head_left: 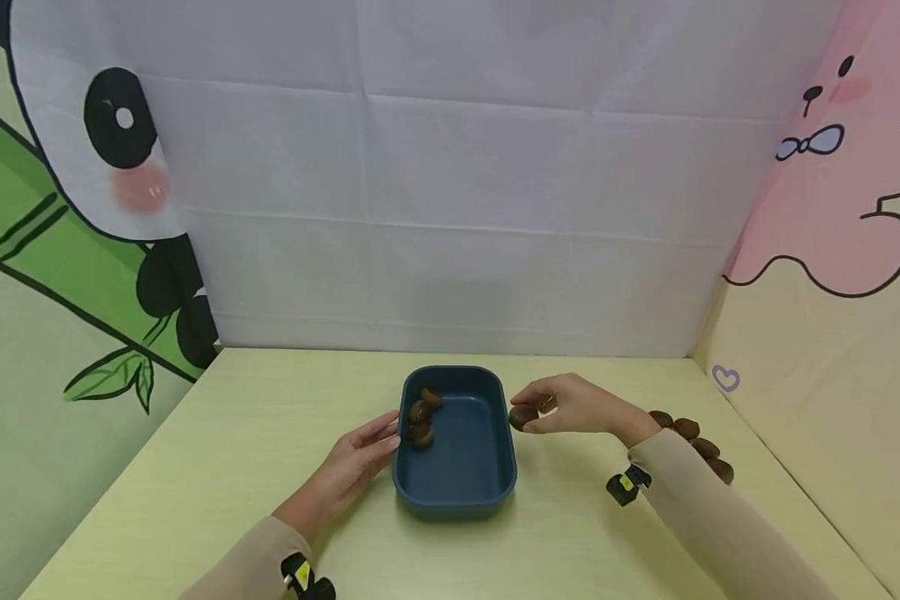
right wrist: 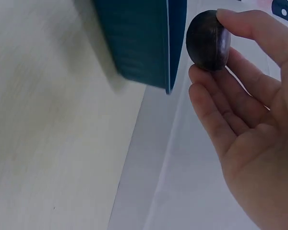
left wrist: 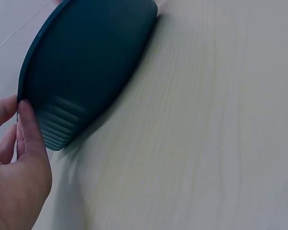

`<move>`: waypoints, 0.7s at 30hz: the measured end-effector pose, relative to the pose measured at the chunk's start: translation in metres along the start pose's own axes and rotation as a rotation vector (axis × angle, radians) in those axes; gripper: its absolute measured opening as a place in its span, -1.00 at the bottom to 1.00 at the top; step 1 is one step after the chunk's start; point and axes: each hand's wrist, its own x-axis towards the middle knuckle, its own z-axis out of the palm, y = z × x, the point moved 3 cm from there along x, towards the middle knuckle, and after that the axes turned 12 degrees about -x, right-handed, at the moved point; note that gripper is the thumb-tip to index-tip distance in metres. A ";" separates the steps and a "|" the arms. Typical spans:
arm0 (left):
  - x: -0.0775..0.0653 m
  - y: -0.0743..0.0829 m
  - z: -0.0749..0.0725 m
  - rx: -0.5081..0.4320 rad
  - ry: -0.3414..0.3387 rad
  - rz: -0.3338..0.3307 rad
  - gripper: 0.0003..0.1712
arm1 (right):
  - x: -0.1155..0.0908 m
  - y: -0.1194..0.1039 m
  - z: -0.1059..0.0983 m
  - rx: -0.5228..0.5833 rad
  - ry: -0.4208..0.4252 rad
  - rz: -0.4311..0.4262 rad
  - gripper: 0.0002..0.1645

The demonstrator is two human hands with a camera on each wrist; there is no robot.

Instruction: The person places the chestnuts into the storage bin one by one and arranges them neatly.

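A dark blue rectangular bin (head_left: 465, 450) stands on the table, with several brown chestnuts (head_left: 422, 412) along its inner left side. My right hand (head_left: 573, 407) pinches another chestnut (head_left: 523, 417) just outside the bin's right rim. In the right wrist view, thumb and fingertips hold this glossy dark chestnut (right wrist: 209, 40) near the bin's edge (right wrist: 169, 62). My left hand (head_left: 352, 467) touches the bin's left side with relaxed, fairly straight fingers. The left wrist view shows its fingertips (left wrist: 26, 108) against the outer wall by the rim.
Several more chestnuts (head_left: 703, 448) lie on the table to the right, partly hidden behind my right forearm. A white cloth backdrop (head_left: 465, 208) rises at the table's far edge, with printed side panels at left and right.
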 end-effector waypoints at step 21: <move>0.003 -0.001 0.000 -0.001 -0.035 -0.003 -0.28 | 0.080 -0.051 0.073 -0.096 -0.025 -0.119 -0.56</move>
